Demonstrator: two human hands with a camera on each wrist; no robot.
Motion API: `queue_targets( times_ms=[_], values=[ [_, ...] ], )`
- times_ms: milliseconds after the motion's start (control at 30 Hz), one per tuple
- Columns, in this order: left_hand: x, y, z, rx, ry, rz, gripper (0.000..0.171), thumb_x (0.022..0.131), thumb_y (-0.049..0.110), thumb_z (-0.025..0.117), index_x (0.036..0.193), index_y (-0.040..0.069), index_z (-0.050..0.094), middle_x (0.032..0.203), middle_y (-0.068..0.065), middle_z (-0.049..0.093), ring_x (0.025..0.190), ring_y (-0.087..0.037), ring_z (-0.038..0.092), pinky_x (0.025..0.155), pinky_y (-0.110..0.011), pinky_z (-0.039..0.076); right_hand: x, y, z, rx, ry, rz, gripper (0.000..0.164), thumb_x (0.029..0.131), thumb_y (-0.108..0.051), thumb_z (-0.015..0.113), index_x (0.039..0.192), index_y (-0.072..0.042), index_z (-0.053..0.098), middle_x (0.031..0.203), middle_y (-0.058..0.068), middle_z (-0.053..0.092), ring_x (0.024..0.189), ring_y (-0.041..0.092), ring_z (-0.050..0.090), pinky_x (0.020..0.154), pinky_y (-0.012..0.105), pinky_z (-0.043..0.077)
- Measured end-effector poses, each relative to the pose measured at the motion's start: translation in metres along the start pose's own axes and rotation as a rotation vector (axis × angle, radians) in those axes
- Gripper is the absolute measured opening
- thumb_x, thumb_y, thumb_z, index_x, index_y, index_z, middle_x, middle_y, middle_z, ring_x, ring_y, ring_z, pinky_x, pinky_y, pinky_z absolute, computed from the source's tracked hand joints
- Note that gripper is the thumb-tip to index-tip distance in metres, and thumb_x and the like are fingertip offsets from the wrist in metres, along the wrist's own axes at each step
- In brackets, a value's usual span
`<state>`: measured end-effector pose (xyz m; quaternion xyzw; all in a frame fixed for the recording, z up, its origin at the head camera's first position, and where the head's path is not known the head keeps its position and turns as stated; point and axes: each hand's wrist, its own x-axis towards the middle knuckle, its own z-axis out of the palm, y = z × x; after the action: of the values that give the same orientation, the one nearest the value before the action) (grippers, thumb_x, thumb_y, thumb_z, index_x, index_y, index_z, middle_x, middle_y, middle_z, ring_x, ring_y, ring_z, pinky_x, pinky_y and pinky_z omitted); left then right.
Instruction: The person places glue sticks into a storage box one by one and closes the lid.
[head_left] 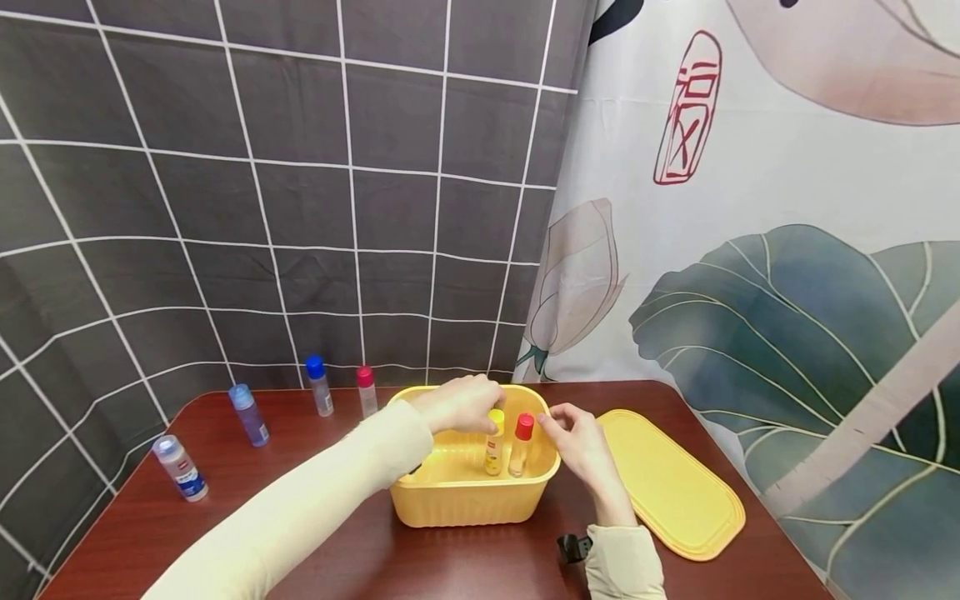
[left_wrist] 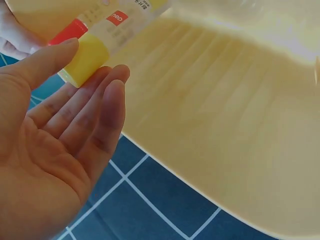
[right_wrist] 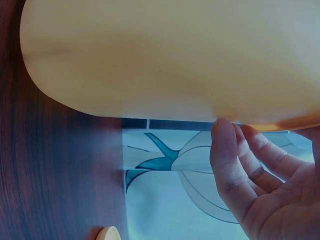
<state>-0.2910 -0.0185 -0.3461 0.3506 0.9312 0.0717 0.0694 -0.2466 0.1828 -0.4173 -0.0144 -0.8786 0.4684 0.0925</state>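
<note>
Inside the yellow tub (head_left: 468, 505), my left hand (head_left: 463, 403) pinches the yellow cap of a small clear glue bottle (head_left: 492, 457). The left wrist view shows the thumb on one side of that cap and the fingertips (left_wrist: 118, 82) on the other. Right beside it in the tub stands a similar red-capped bottle (head_left: 519, 454), upright. My right hand (head_left: 581, 440) holds the tub's right rim between thumb and fingers. In the right wrist view, the thumb (right_wrist: 224, 142) presses at the edge of the tub's outer wall.
A flat yellow lid (head_left: 671, 483) lies on the table right of the tub. To the left stand a pink-capped bottle (head_left: 367, 390), a dark-blue-capped bottle (head_left: 320, 387), a light-blue-capped bottle (head_left: 250, 415) and a pale-capped bottle (head_left: 181, 468). Hanging cloths (head_left: 390, 208) rise behind the table.
</note>
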Motion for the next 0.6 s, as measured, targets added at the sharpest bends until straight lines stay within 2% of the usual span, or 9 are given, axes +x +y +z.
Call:
queue_targets(
  times_ms=[267, 600],
  values=[
    [0.0033, -0.0007, 0.0040, -0.045, -0.025, 0.000, 0.013, 0.084, 0.021, 0.077, 0.090, 0.015, 0.066, 0.070, 0.006, 0.058, 0.064, -0.013, 0.055, 0.058, -0.025, 0.046, 0.0009, -0.0003, 0.0004, 0.005, -0.002, 0.003, 0.022, 0.091, -0.021, 0.070, 0.100, -0.002, 0.068, 0.077, 0.006, 0.059, 0.070, 0.020, 0.055, 0.062, 0.027, 0.050],
    [0.0078, -0.0002, 0.0074, -0.047, -0.027, 0.025, 0.012, 0.085, 0.019, 0.076, 0.089, 0.015, 0.066, 0.071, 0.006, 0.059, 0.063, -0.012, 0.055, 0.058, -0.023, 0.046, 0.0005, -0.0001, 0.0002, 0.010, -0.003, 0.007, 0.022, 0.091, -0.021, 0.070, 0.100, -0.002, 0.068, 0.075, 0.006, 0.058, 0.069, 0.019, 0.054, 0.060, 0.028, 0.049]
  ],
)
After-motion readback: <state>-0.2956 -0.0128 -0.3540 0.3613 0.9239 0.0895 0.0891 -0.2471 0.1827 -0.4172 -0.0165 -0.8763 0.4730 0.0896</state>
